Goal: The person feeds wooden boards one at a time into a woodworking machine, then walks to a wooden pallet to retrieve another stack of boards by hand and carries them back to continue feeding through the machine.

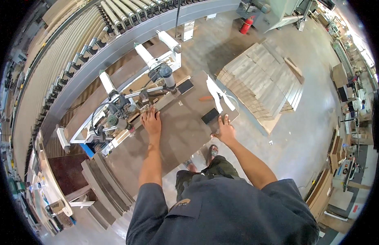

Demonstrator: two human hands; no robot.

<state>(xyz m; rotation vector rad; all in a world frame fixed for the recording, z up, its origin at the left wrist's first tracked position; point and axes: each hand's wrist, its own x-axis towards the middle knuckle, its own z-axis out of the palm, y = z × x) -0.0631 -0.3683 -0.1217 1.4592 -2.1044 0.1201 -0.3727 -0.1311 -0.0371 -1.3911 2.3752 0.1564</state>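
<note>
A flat brown tabletop (177, 132) lies in front of me. My left hand (151, 121) rests at its far edge, fingers spread, beside a machine with clamped motors (167, 75) and metal rods. My right hand (225, 130) is at the top's near right edge with its fingers apart. Just beyond it sits a black block (210, 116), and a second black block (185, 86) lies farther back. White strips (216, 92) drape over the right end, beside a thin orange object (205, 98). I see nothing held in either hand.
At the right, a large stack of wooden boards (263, 75) stands on the floor. A red fire extinguisher (246, 25) is behind it. A roller conveyor (71, 53) runs along the far left. Brown boards (101, 181) are piled at the near left.
</note>
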